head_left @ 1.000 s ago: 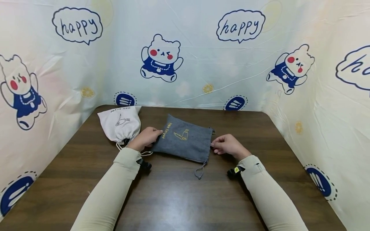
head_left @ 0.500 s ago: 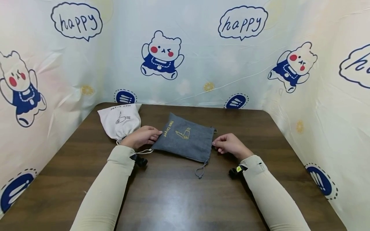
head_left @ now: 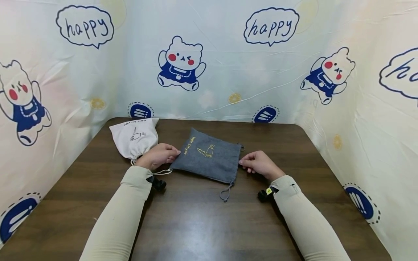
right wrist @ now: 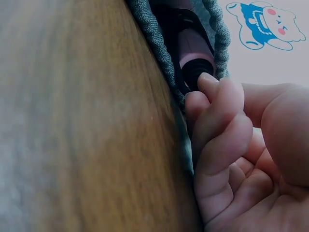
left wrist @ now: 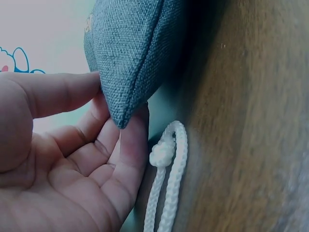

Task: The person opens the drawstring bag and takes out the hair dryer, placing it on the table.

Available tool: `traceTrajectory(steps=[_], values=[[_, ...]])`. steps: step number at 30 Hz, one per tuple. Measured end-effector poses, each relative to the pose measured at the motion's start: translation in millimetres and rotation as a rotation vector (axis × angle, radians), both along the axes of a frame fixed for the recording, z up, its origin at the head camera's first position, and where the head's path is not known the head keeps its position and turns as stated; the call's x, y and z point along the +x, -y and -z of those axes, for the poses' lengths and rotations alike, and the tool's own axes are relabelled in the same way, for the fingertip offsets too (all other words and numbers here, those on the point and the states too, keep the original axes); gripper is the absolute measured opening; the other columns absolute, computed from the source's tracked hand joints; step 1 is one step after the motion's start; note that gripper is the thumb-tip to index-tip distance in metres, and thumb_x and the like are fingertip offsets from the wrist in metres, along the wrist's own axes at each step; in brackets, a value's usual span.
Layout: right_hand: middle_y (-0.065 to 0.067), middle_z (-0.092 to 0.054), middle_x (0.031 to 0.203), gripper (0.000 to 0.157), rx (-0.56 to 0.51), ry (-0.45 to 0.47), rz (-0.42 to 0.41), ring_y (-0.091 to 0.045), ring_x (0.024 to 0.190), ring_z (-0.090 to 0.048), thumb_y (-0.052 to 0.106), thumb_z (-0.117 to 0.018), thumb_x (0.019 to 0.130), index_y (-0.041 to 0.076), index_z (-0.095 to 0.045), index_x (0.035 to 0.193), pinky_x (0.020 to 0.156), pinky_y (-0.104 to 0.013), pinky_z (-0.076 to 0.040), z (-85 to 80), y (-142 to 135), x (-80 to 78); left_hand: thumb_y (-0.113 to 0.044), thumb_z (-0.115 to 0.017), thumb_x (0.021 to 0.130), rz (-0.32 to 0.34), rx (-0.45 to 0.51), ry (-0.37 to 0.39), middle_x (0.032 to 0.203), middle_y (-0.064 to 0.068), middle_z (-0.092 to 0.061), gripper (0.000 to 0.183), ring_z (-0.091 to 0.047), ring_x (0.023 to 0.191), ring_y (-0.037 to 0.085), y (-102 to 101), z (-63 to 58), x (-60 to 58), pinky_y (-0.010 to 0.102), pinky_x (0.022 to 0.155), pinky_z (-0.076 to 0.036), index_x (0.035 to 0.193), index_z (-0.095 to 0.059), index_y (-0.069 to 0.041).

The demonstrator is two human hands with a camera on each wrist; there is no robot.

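A grey drawstring bag [head_left: 209,156] with yellow "Hair Dryer" lettering lies mid-table, its mouth facing right. My left hand [head_left: 158,156] is at the bag's left end. In the left wrist view, its thumb and fingers pinch near the bag's pointed corner [left wrist: 123,104]. My right hand [head_left: 259,165] is at the mouth. The right wrist view shows a pink hair dryer handle [right wrist: 192,47] with a black ribbed end [right wrist: 195,70] inside the gaping mouth, and the curled fingertips pinch that end. The rest of the dryer is hidden in the cloth.
A white drawstring bag [head_left: 137,137] with a hair dryer print lies at the back left, partly behind my left hand. Its white cord [left wrist: 176,164] runs beside that hand. A grey cord loop [head_left: 225,194] trails from the grey bag. Printed cloth [head_left: 218,72] walls the table's back and sides.
My left hand has shifted slightly left and turned at the grey bag's end. The right hand stays at the mouth, and the bag has hardly moved.
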State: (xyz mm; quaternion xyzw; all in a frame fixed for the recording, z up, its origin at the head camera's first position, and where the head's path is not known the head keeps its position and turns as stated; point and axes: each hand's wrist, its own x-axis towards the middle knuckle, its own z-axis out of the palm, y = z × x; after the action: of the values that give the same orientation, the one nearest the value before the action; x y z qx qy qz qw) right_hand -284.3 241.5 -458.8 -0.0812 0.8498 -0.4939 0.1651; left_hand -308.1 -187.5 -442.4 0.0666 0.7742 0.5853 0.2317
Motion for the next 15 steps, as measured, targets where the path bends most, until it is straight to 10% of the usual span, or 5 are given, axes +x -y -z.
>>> traceTrajectory(steps=[15], values=[[-0.008,-0.069,0.085,0.022,-0.075,0.032,0.052,-0.013,0.06,-0.065,0.025,-0.073,0.098,0.005,-0.078,0.106,0.054,-0.026,-0.054,0.9,-3.5,5.4,-0.011,-0.054,0.107,-0.038,0.001,0.01,0.097,0.001,-0.058,0.024,-0.056,0.087,0.01,-3.4,-1.4,0.6,0.024,0.079,-0.054,0.118,-0.06,0.008]])
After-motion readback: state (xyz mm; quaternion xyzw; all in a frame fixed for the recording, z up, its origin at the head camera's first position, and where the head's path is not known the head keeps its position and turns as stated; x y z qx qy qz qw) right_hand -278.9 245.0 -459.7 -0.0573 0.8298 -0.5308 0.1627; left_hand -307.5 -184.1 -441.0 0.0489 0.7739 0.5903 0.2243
